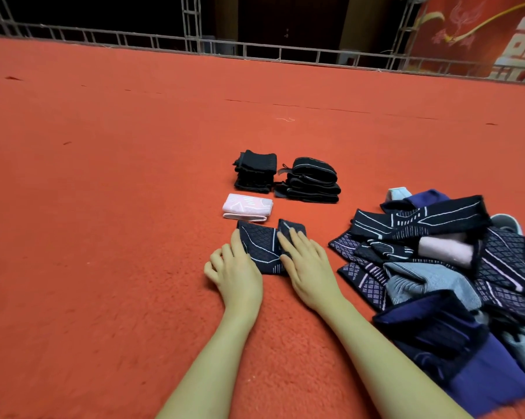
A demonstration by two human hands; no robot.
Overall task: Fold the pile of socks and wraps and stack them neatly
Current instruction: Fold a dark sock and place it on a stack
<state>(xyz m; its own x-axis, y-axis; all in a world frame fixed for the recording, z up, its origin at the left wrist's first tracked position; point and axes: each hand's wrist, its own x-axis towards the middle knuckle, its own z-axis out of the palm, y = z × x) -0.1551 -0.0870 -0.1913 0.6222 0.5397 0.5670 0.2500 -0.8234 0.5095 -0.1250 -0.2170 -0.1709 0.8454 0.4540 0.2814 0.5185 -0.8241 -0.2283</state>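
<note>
A dark navy patterned wrap [262,249] lies on the red carpet in front of me, partly folded. My left hand [235,270] rests on its left edge with the fingers curled. My right hand [305,261] presses flat on its right part, fingers spread over the fold. Just beyond lies a folded pink wrap [247,207]. Farther back stand two neat stacks of folded black pieces, the left stack [255,172] and the right stack [311,181]. An unsorted pile of navy, grey, pink and purple socks and wraps [454,267] lies to my right.
Red carpet [119,192] covers the whole floor. A metal truss railing [255,49] runs along the far edge, with a red banner [482,34] at the back right.
</note>
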